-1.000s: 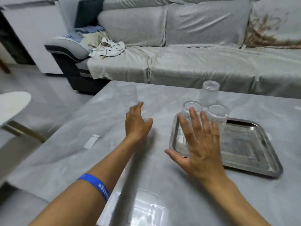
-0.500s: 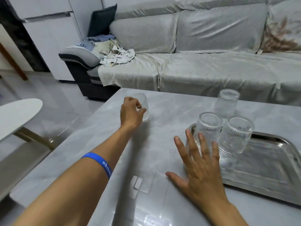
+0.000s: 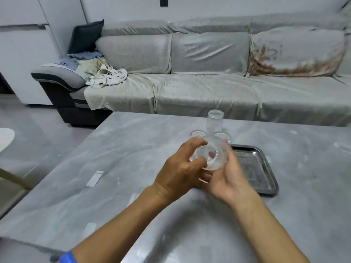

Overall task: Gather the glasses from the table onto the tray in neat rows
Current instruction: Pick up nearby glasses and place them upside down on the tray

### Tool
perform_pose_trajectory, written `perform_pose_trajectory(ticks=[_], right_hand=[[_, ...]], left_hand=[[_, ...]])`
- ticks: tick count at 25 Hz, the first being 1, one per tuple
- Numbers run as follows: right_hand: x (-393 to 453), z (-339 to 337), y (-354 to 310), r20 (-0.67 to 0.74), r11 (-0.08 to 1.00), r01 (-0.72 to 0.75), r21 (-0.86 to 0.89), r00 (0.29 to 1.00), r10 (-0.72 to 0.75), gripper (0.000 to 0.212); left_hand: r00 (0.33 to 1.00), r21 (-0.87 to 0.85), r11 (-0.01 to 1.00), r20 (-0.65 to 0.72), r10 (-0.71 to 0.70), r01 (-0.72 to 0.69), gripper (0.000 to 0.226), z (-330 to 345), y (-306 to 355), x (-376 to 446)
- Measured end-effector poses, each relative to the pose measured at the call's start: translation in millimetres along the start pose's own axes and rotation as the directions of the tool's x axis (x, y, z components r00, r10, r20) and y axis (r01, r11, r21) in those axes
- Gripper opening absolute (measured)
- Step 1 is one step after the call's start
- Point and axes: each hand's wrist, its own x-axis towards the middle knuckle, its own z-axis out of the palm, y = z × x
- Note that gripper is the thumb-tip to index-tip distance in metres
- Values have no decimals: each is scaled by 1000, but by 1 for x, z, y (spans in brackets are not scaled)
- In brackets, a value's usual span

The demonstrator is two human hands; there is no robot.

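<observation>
Clear ribbed glass [image 3: 212, 155], tipped mouth toward the camera, clasped between both hands [image 3: 201, 173] above the tray [image 3: 266, 168].

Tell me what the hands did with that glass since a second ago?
The left hand took hold of a glass far out on the left of the table and carried it right, toward the tray. The right hand lifted off the table and now cups it too. The other three glasses stayed put by the tray's far corner.
</observation>
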Motion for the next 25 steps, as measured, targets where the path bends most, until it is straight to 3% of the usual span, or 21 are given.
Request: perform_pose_trajectory(ticks=[2,4,6,7,8,9,10,11,12,13,16,20,25], right_hand=[[-16,-11,-13,59,998,-17,67,998,13,70],[-23,-24,-27,52,995,38,89,998,-43,66],[-26,-40,-46,-96,972,225,-72,968,-232,60],[-24,-50,-55,-188,920,337,-199,909,-373,53],[-22,-61,-62,-269,835,434,-338,805,-528,47],[-20,-71,-69,-286,719,487,-496,690,-665,44],[-16,-80,-75,-238,588,492,-642,601,-763,45],[-11,-89,-80,-177,483,470,-739,556,-812,48],[-5,-96,-85,-134,418,447,-791,539,-831,50],[3,-103,-91,-102,363,414,-835,530,-842,51],[34,-118,-104,6,210,356,-911,518,-856,52],[68,-124,-100,175,-11,318,-948,490,-854,56],[95,-130,-89,255,-176,200,-964,498,-829,59]], left_hand=[[987,0,987,-9,159,-159,4,6,15,3],[980,-14,980,-5,200,-200,38,11,20,2],[994,39,994,60,97,-99,71,18,19,-2],[994,112,994,103,-20,9,81,24,14,-4],[973,184,970,134,-186,160,87,33,5,-6],[909,215,913,163,-384,347,89,42,-6,-6],[794,208,814,190,-578,543,87,52,-20,-5],[652,182,688,221,-725,703,82,61,-35,-5],[553,186,602,255,-793,777,74,68,-50,-6],[515,209,576,283,-809,790,67,76,-64,-7],[542,258,625,326,-774,737,59,100,-98,-12],[634,335,744,390,-668,578,91,120,-109,-26],[510,368,691,480,-714,622,108,131,-116,-36]])
